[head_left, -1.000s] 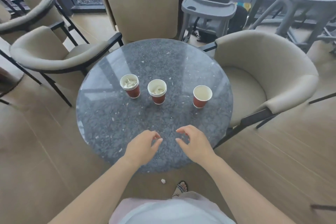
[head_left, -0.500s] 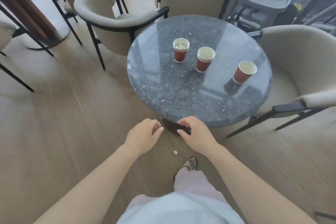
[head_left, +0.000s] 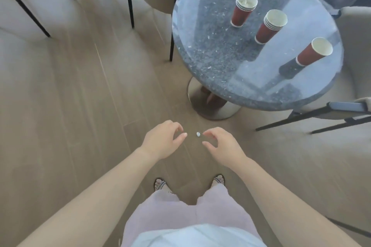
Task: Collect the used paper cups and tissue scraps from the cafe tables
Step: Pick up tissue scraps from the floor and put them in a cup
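- Three lots of cups stand on the worktop (head_left: 210, 56), ahead of the hands and off to the right: a far stack (head_left: 244, 9), a second stack (head_left: 271, 26) and a single cup (head_left: 314, 51) nearest the right hand's side.
- The far stack has something white and crumpled in its top cup, likely tissue. I cannot tell whether the second stack does; the single cup looks empty.
- Nesting the cups seems partly done, judging by the two stacks, but none has been carried off the worktop.
- One scrap (head_left: 198, 134) lies on the floor (head_left: 80, 106), between the two hands and just off the right forefinger tip.
- The left hand (head_left: 162, 140) hangs with loosely curled fingers, thumb pointing toward the scrap, and holds nothing.
- The right hand (head_left: 222, 144) has forefinger and thumb parted like a pincer beside the scrap, and holds nothing either.
- The step in hand looks like picking up the scrap; no finger touches it yet.
- Left to do, by my reckoning: pinch the scrap, drop it into a cup, nest the three lots into one and take them away.
- Pale flecks on the worktop may be its stone pattern rather than scraps; I cannot tell.
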`<state>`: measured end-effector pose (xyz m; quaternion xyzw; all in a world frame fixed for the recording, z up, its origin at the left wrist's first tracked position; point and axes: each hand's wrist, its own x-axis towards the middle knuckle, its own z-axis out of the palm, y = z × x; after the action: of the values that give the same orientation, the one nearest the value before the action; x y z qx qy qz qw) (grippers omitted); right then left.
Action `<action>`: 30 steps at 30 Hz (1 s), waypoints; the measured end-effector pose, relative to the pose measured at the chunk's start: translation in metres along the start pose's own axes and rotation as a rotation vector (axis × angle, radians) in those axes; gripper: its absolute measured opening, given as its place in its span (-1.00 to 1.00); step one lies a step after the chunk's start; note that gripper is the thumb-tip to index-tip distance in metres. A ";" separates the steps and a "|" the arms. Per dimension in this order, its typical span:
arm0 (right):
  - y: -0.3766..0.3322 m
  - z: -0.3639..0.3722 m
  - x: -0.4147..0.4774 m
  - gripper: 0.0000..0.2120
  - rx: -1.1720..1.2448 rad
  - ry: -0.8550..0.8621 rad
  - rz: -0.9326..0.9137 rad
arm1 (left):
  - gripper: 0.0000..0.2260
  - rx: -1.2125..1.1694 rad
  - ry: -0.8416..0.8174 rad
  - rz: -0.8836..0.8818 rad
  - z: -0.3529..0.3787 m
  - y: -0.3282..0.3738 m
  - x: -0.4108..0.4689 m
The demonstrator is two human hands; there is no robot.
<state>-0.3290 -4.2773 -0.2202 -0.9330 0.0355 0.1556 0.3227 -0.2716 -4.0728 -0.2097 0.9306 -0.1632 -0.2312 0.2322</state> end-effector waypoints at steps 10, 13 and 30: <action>0.101 0.099 0.069 -0.74 -0.119 -0.206 -0.098 | -0.73 0.012 -0.060 -0.067 0.138 -0.059 0.066; 0.152 0.141 0.093 -0.76 -0.139 -0.213 -0.082 | -0.75 0.000 -0.049 -0.071 0.197 -0.087 0.096; 0.395 0.352 0.266 -0.74 -0.255 -0.207 0.022 | -0.75 0.078 0.033 0.037 0.462 -0.208 0.332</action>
<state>-0.2361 -4.3648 -0.7988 -0.9449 -0.0078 0.2577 0.2018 -0.1851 -4.1995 -0.7958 0.9394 -0.1856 -0.2049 0.2028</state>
